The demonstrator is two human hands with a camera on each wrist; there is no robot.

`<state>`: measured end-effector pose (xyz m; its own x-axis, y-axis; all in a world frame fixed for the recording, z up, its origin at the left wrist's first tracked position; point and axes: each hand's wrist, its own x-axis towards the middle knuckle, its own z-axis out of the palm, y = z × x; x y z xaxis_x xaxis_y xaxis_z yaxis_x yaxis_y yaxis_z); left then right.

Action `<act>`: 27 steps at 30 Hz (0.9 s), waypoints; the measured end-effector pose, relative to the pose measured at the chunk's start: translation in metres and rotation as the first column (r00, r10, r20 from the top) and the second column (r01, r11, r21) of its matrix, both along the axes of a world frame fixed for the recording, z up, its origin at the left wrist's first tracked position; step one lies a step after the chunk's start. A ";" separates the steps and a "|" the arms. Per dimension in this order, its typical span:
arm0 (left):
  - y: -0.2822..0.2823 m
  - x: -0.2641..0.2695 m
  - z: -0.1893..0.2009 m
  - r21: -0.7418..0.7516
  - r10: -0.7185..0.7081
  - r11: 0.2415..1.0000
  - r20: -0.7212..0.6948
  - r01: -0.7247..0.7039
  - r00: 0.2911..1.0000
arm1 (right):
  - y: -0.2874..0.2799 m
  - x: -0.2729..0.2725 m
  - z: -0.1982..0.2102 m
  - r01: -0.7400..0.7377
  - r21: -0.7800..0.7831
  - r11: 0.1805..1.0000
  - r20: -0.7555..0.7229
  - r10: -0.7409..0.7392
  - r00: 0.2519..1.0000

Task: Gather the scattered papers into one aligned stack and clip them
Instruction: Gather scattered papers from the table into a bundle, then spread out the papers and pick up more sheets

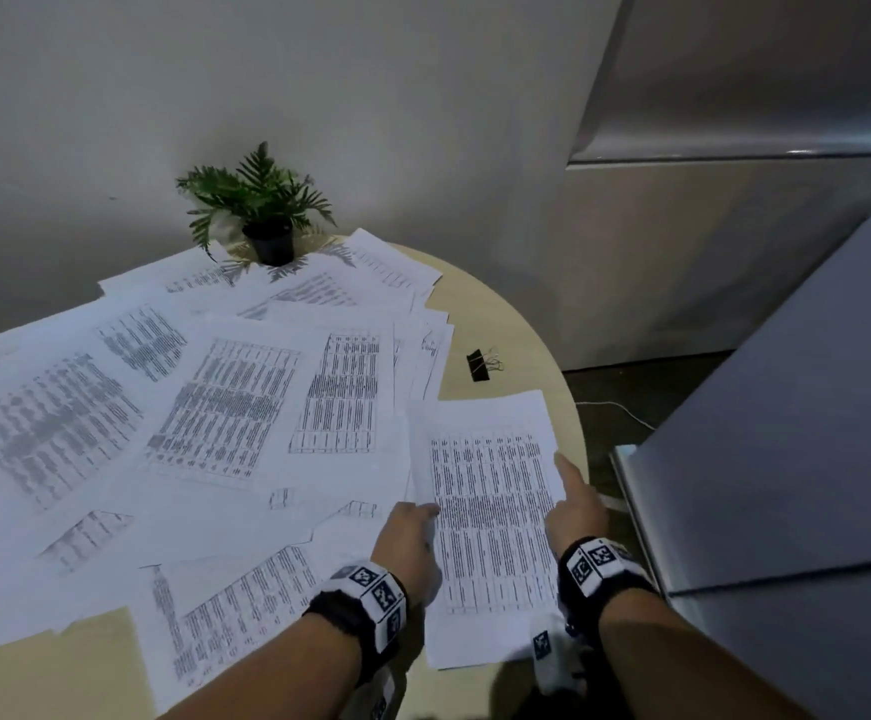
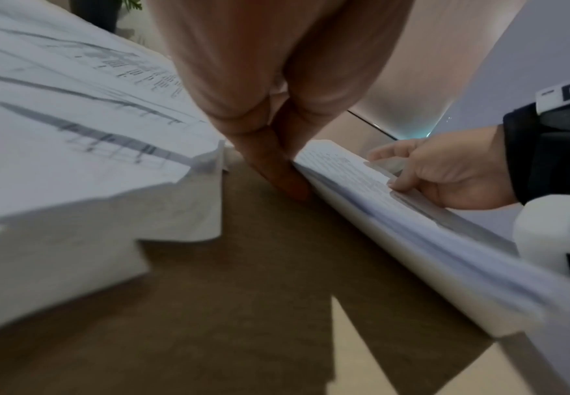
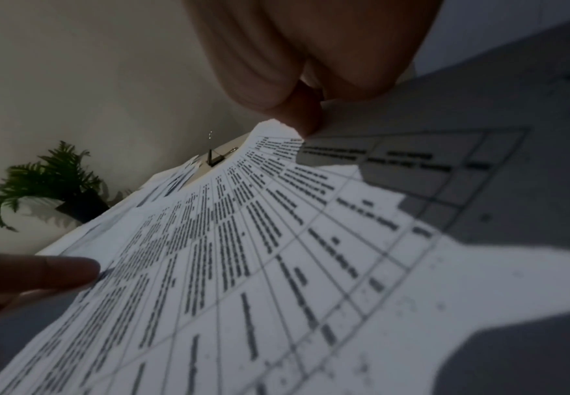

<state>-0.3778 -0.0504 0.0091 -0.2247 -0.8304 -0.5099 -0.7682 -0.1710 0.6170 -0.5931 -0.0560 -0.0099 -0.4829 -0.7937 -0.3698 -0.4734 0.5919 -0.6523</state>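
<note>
A small stack of printed sheets (image 1: 490, 511) (image 2: 412, 213) (image 3: 277, 267) lies at the front right of the round beige table (image 1: 516, 324). My left hand (image 1: 412, 537) (image 2: 270, 160) holds its left edge, thumb on top and straight fingers down against the side. My right hand (image 1: 576, 504) (image 2: 445, 176) (image 3: 304, 117) grips the right edge, index finger stretched along it. Several loose printed sheets (image 1: 225, 407) (image 2: 57, 133) cover the left and middle of the table, overlapping. A black binder clip (image 1: 478, 364) (image 3: 213, 160) lies on bare wood beyond the stack.
A potted fern (image 1: 267, 220) (image 3: 57, 192) stands at the table's far edge, against the wall and on some sheets. Grey cabinets (image 1: 786, 459) stand close on the right. A white cable (image 1: 620, 407) runs on the floor between them and the table.
</note>
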 end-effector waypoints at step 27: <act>-0.079 0.197 0.022 -0.276 0.571 0.811 0.181 -0.517 0.800 | -0.092 0.140 0.022 -0.627 -0.027 0.779 -0.134 0.618 0.774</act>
<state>-0.1804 -0.1291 0.0308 0.4041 -0.8664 -0.2932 -0.7142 -0.4991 0.4907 -0.4528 -0.1479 0.0119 0.0909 -0.9556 -0.2802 -0.7950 0.0998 -0.5983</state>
